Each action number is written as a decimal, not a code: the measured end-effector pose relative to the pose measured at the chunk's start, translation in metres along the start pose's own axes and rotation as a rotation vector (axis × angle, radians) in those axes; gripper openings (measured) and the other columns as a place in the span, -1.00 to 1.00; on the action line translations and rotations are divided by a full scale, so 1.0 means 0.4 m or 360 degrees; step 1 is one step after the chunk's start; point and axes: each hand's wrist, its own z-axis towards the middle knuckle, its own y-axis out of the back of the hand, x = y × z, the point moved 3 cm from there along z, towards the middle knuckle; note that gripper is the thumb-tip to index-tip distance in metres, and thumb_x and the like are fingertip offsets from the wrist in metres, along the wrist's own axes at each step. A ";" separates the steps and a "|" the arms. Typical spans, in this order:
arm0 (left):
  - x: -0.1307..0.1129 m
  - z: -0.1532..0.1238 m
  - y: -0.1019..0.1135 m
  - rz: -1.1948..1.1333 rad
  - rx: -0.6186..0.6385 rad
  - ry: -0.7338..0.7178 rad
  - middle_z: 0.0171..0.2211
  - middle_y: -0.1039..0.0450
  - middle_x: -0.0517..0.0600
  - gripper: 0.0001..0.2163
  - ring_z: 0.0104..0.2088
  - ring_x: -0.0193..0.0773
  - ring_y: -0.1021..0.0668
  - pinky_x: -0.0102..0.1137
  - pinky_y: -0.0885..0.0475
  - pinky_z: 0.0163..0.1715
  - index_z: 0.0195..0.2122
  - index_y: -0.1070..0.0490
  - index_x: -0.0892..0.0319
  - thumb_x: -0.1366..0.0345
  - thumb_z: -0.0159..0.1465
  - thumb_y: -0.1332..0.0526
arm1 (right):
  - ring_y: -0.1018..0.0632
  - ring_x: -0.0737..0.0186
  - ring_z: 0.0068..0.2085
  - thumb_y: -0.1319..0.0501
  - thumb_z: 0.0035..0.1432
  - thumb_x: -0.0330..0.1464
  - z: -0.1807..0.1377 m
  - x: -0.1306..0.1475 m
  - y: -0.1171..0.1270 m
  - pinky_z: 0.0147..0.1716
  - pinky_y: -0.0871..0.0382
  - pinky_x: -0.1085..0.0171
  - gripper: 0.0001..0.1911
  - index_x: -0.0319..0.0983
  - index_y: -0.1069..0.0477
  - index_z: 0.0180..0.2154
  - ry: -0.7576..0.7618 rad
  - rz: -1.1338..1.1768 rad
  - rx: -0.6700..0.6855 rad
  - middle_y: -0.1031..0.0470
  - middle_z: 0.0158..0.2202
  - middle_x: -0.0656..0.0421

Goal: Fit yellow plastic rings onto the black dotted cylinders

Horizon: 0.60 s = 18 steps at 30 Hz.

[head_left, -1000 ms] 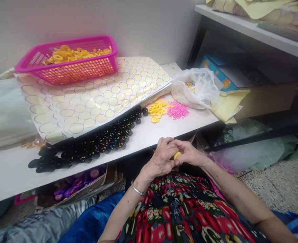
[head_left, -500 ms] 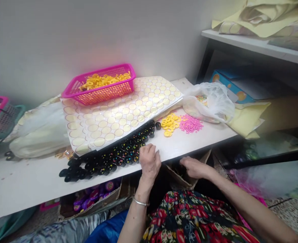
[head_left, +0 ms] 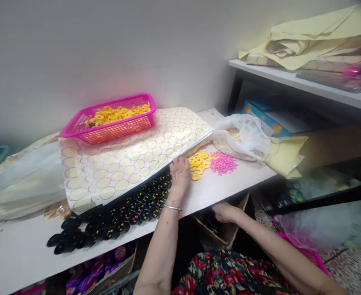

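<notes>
My left hand (head_left: 181, 176), with a bangle at the wrist, is over the far right end of a long cluster of small black cups (head_left: 134, 219). Its fingers are curled down, and what lies under them is hidden. Many of the cups hold tiny coloured bits. Just right of that hand is a pile of yellow rings (head_left: 199, 164), beside a heap of small pink beads (head_left: 222, 164). Below the table's front edge, my right hand (head_left: 226, 213) is closed above an open cardboard box (head_left: 222, 237); whatever its fingers hold cannot be made out.
A pink basket (head_left: 119, 130) of yellow rings stands on sheets of round stickers (head_left: 131, 159). A clear plastic bag (head_left: 244, 137) sits at the table's right end. A shelf (head_left: 306, 84) rises at right. Purple items (head_left: 97, 268) fill a box under the table.
My left hand has gone from the front side of the cups to their far right end, beside the yellow rings. My right hand stays by the box. The camera view has shifted.
</notes>
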 end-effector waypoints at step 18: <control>-0.052 -0.133 -0.004 -0.0896 0.0140 0.0054 -0.36 -0.43 -0.02 -0.77 -0.28 -0.21 -0.39 -0.34 -0.29 -0.28 -0.30 -0.43 0.17 0.47 -0.01 -0.15 | -0.38 0.28 -0.34 -0.04 0.14 -0.39 0.027 -0.115 0.211 -0.43 -0.11 0.35 -0.80 -0.21 -0.40 -0.44 -0.0222 -0.0146 -0.1310 -0.38 -0.37 0.14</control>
